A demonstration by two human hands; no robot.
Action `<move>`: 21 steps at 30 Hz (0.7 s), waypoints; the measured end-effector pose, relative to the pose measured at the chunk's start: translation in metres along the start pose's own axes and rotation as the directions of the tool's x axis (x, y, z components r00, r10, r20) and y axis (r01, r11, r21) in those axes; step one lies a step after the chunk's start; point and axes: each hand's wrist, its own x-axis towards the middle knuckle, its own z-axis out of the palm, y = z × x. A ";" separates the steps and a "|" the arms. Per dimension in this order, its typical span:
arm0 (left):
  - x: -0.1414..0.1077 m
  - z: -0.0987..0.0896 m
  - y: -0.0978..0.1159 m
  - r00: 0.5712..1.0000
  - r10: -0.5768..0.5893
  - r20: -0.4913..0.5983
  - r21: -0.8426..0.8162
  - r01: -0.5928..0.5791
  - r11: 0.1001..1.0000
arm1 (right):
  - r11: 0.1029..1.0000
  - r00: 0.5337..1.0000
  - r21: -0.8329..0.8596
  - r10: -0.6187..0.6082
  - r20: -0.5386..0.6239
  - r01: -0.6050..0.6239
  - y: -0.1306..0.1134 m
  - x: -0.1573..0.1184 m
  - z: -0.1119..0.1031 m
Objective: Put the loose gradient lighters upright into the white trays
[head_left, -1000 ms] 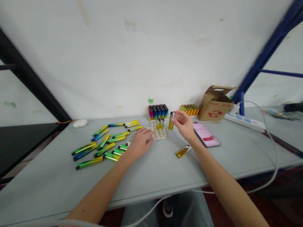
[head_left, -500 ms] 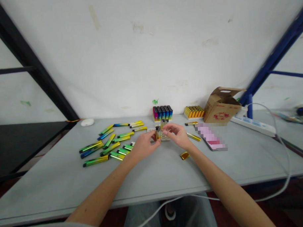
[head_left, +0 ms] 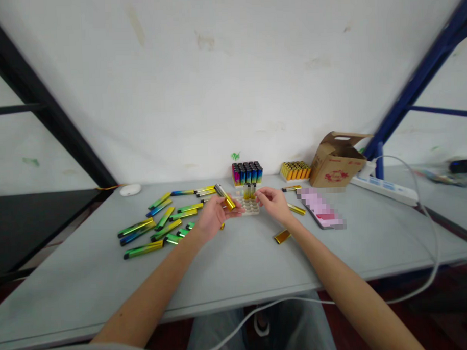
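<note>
My left hand holds a gold lighter with a silver top, tilted, its fingers closed round it. Below and right of that lighter is a pale tray with rows of round holes. Two gold lighters stand upright in the tray's back part. My right hand is pinched at the tray's right side, its fingertips beside the standing lighters; whether anything is between them is too small to tell. Several green, yellow and blue lighters lie on the left of the table.
Behind the tray stand a block of blue and purple lighters and a block of yellow ones. On the right are an open cardboard box, a phone and a power strip. A white case lies back left.
My left hand has moved left from the tray, and the lighter in it now leans instead of standing upright. More of the tray shows. The whole view has shifted slightly.
</note>
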 end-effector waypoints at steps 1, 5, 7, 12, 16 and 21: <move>-0.001 0.000 0.003 0.998 -0.053 0.018 -0.065 0.054 0.996 | 1.000 1.000 -0.008 -0.002 0.000 0.002 0.001 0.000 0.000; -0.006 0.003 0.010 0.990 -0.133 0.044 -0.210 0.139 0.968 | 0.999 1.000 -0.039 -0.010 0.008 0.010 0.003 0.000 0.000; -0.006 0.006 0.012 0.990 -0.140 0.017 -0.226 0.141 0.964 | 0.999 1.000 -0.042 -0.012 0.012 0.012 0.004 -0.001 0.000; -0.004 0.010 0.010 0.987 -0.137 -0.080 -0.192 0.119 0.974 | 0.999 1.000 -0.047 -0.017 0.024 0.018 0.004 -0.001 0.001; -0.004 0.008 0.009 0.991 -0.126 -0.033 -0.193 0.118 0.974 | 0.998 1.000 -0.060 -0.010 0.020 0.011 0.005 -0.001 0.000; -0.004 0.002 0.012 0.985 -0.165 0.043 -0.192 0.170 0.967 | 0.993 1.000 -0.113 -0.029 0.010 0.030 0.008 0.000 -0.001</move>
